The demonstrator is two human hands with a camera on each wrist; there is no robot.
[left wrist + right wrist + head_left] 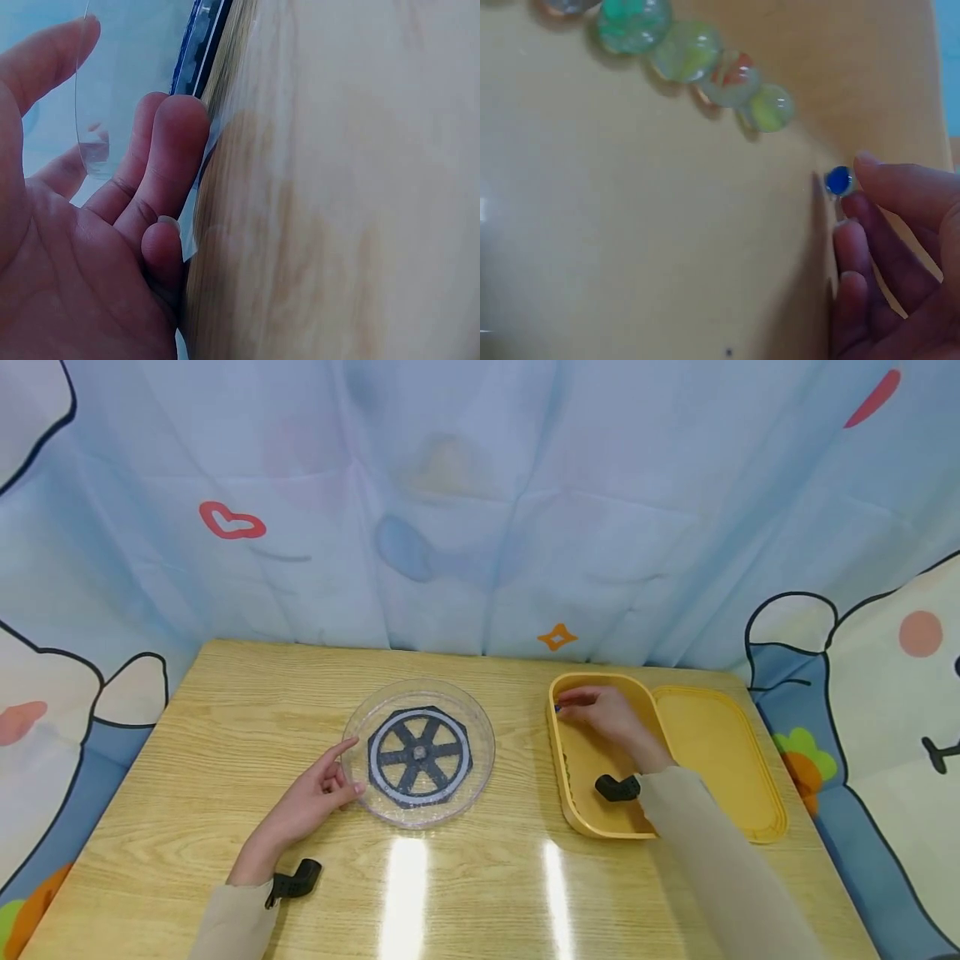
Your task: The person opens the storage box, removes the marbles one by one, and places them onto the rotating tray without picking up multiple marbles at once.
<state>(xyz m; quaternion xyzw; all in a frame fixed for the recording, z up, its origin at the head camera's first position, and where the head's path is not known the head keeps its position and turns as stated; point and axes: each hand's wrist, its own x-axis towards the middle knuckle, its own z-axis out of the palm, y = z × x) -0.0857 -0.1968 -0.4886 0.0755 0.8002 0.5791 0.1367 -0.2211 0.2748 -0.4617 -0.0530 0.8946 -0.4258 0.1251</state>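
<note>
My left hand (309, 800) holds the near-left rim of a clear round dish (480, 752); its curled fingers lie against the clear wall in the left wrist view. A dark wheel-like piece with spokes and a pale ring (408, 752) shows in the dish's middle; whether it lies inside or underneath, I cannot tell. My right hand (611, 718) reaches into a yellow box (592, 760) at its far-left side. In the right wrist view its thumb and fingertips pinch a blue marble (839, 181). Several clear marbles with green, yellow and orange swirls, such as a green one (634, 24), line the box wall.
The box's yellow lid (720, 760) lies flat to its right. Everything stands on a wooden table (187, 760). A blue patterned curtain (465, 527) hangs behind the table. Light reflects off the table's front part.
</note>
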